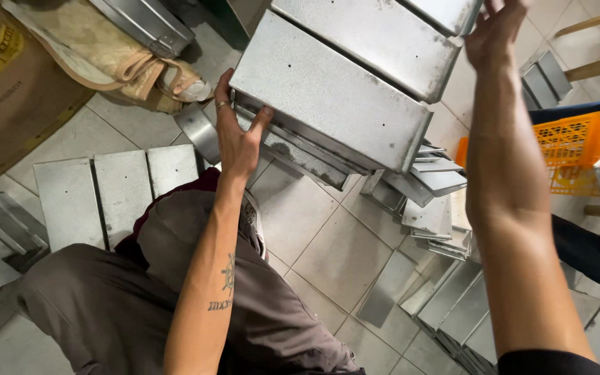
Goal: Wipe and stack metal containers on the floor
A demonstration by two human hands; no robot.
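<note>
Leftmost, a brown cardboard drum fills the upper left corner, carrying a yellow label with dark print and a blue patch at its top edge. Just beside it lies a beige cloth bag with a grey metal case resting on top. Below those, flat sheet-metal panels lie side by side on the tiled floor, near the person's knee in grey trousers.

Next, the left hand grips the lower left edge of the metal box assembly, thumb on the front face, fingers curled behind the edge, a ring on one finger. The forearm carries a small tattoo. The assembly is tilted, held above the floor at top centre, made of long galvanised rectangular sections set side by side with small holes in the faces. It sits between the two hands.

Under its right end, a loose pile of bent metal pieces rests on the tiles, more strips fanned out toward the bottom right.

Then the right hand is at the assembly's upper right corner, touching it; fingers are partly cut off by the frame, so whether it is closed on the metal cannot be told.

Far right, an orange plastic basket with mesh walls stands beside wooden slats.
</note>
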